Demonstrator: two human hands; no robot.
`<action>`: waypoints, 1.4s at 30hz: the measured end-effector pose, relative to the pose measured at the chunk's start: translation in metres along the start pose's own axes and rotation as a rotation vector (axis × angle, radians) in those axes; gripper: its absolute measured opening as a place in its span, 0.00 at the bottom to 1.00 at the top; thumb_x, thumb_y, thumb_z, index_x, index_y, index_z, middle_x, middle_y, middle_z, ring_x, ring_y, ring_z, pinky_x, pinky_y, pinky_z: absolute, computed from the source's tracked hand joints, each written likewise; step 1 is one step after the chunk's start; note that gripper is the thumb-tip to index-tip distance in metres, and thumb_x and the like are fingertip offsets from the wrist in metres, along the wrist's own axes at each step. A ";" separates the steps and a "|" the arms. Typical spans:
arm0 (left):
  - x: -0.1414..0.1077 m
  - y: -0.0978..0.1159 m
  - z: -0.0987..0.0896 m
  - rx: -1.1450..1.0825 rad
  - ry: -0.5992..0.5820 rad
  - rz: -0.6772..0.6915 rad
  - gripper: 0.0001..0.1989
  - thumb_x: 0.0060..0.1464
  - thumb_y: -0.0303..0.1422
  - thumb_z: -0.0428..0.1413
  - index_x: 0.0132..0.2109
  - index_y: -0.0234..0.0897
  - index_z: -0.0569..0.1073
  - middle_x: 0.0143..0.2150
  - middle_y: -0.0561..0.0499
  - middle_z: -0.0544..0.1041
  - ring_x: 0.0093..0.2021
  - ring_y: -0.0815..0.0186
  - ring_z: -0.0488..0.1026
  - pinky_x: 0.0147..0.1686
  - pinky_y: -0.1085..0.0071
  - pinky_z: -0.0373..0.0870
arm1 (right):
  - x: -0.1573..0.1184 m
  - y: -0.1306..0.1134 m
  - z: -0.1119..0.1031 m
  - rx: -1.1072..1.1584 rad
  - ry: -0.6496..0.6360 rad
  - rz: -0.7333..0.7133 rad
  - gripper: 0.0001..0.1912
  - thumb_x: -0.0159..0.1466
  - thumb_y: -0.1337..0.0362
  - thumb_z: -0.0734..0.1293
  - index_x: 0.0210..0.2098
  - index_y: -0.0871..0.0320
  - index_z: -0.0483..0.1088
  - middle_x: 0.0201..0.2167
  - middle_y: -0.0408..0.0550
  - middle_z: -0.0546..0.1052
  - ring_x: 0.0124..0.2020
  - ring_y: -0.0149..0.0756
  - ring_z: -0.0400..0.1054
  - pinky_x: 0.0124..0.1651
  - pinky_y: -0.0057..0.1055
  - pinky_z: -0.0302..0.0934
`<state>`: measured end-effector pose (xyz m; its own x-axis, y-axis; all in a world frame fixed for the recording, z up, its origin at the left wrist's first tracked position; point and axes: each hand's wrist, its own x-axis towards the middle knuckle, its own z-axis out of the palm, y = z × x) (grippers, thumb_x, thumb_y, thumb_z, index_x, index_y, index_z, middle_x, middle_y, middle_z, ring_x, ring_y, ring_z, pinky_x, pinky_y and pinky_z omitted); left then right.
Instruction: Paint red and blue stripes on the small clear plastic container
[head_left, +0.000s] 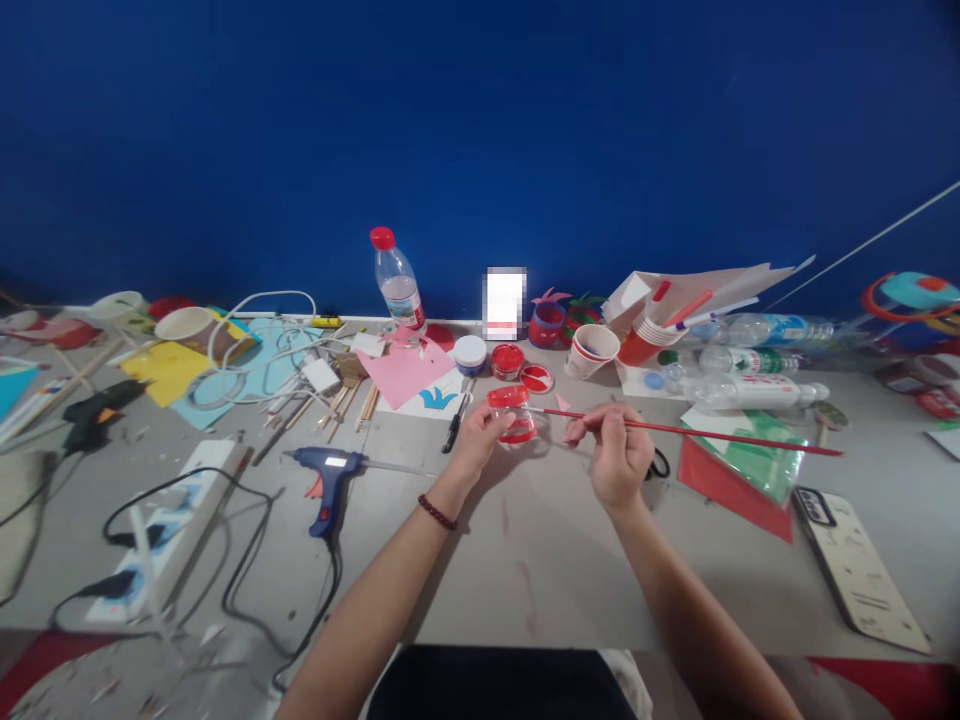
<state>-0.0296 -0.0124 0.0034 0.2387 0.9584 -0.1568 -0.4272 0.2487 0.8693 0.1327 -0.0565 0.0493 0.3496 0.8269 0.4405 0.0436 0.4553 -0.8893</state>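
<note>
My left hand [484, 437] holds a small clear plastic cup piece [519, 428], its upper band coated in red paint. Between the fingers of my right hand [616, 455] is a long red-handled paintbrush [720, 435], its tip pointing left at the cup piece; whether the bristles touch it I cannot tell. Just behind stand an open jar of red paint [508, 360] and its red-smeared lid [537, 378]. A closed white-lidded paint jar [470, 355] is to their left, and a paper cup [592, 352] to their right.
A blue glue gun [327, 480] with its cord and a white power strip [169, 535] lie at left. Pink paper [409, 370] and a craft knife [457, 418] are left of my hands. Plastic bottles [750, 390], scissors [660, 464] and a phone [862, 570] lie at right. A red-capped bottle [397, 280] stands behind.
</note>
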 end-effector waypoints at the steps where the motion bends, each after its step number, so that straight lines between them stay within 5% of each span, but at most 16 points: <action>1: 0.000 0.000 0.000 0.006 -0.001 0.005 0.26 0.45 0.43 0.69 0.49 0.33 0.78 0.45 0.42 0.83 0.41 0.55 0.82 0.44 0.57 0.79 | 0.000 0.000 0.000 -0.005 -0.005 0.002 0.18 0.72 0.52 0.61 0.31 0.55 0.67 0.18 0.39 0.72 0.20 0.33 0.71 0.26 0.31 0.67; 15: -0.001 -0.002 0.001 0.124 -0.006 0.068 0.23 0.47 0.42 0.68 0.48 0.35 0.79 0.46 0.43 0.82 0.44 0.56 0.80 0.46 0.58 0.77 | -0.003 -0.002 0.005 -0.101 -0.022 -0.017 0.17 0.71 0.52 0.61 0.31 0.56 0.69 0.20 0.43 0.78 0.19 0.34 0.73 0.22 0.29 0.66; 26: 0.000 -0.004 -0.002 0.070 0.018 0.057 0.22 0.45 0.45 0.69 0.44 0.34 0.79 0.41 0.44 0.81 0.41 0.57 0.79 0.41 0.60 0.78 | 0.003 -0.010 0.001 -0.402 0.014 -0.135 0.22 0.73 0.53 0.58 0.27 0.55 0.70 0.19 0.43 0.78 0.17 0.31 0.70 0.24 0.29 0.67; 36: 0.001 -0.005 -0.003 0.041 0.065 0.015 0.22 0.46 0.42 0.68 0.45 0.33 0.79 0.41 0.44 0.82 0.39 0.58 0.80 0.42 0.59 0.79 | 0.001 0.007 -0.012 -0.676 0.094 -0.372 0.20 0.73 0.56 0.58 0.28 0.54 0.73 0.20 0.45 0.79 0.19 0.33 0.72 0.25 0.30 0.66; 42: 0.000 -0.003 0.000 0.067 0.033 0.044 0.23 0.45 0.44 0.69 0.45 0.34 0.80 0.44 0.42 0.82 0.40 0.57 0.80 0.41 0.60 0.79 | -0.005 0.008 -0.010 -0.659 0.058 -0.366 0.18 0.73 0.60 0.58 0.30 0.55 0.73 0.21 0.45 0.79 0.20 0.33 0.73 0.27 0.30 0.67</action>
<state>-0.0286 -0.0132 0.0007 0.1917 0.9725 -0.1321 -0.3772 0.1973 0.9049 0.1408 -0.0602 0.0388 0.2533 0.6339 0.7308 0.7105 0.3908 -0.5852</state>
